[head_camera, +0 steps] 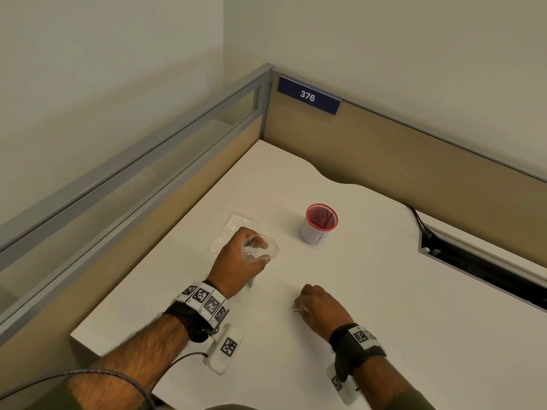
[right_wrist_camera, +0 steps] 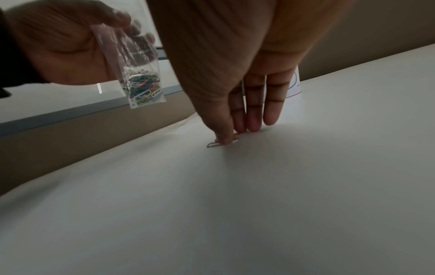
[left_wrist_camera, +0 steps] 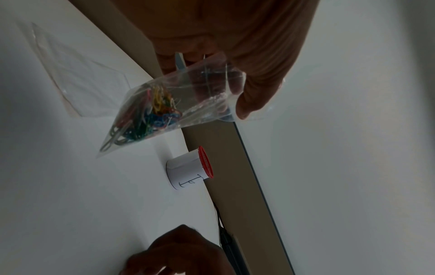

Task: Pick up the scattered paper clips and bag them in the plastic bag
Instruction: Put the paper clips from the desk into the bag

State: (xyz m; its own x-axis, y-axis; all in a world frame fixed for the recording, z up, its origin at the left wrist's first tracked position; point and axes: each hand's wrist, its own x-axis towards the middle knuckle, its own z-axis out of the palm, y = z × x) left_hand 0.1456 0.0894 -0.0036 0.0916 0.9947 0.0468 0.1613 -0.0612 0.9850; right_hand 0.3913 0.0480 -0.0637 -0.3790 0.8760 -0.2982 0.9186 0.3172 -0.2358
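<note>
My left hand (head_camera: pixel 251 251) holds a small clear plastic bag (head_camera: pixel 273 251) above the white table (head_camera: pixel 384 291), fingers pinching its mouth apart. Several coloured paper clips (left_wrist_camera: pixel 150 115) sit bunched in the bottom of the bag (left_wrist_camera: pixel 200 93), which hangs at the left of the right wrist view (right_wrist_camera: pixel 141 74). To the right and nearer me, my right hand (head_camera: pixel 300 304) is down on the table. Its thumb tip (right_wrist_camera: pixel 223 138) presses on a silver paper clip (right_wrist_camera: pixel 213 144) lying flat, with the other fingers straight and touching the table beside it.
A white cup with a red mesh rim (head_camera: pixel 318 226) stands behind the hands. A second clear bag (head_camera: pixel 233 229) lies flat at the back left. Tan partition walls (head_camera: pixel 414 161) close the back and left; a dark cable slot (head_camera: pixel 473 261) runs along the right.
</note>
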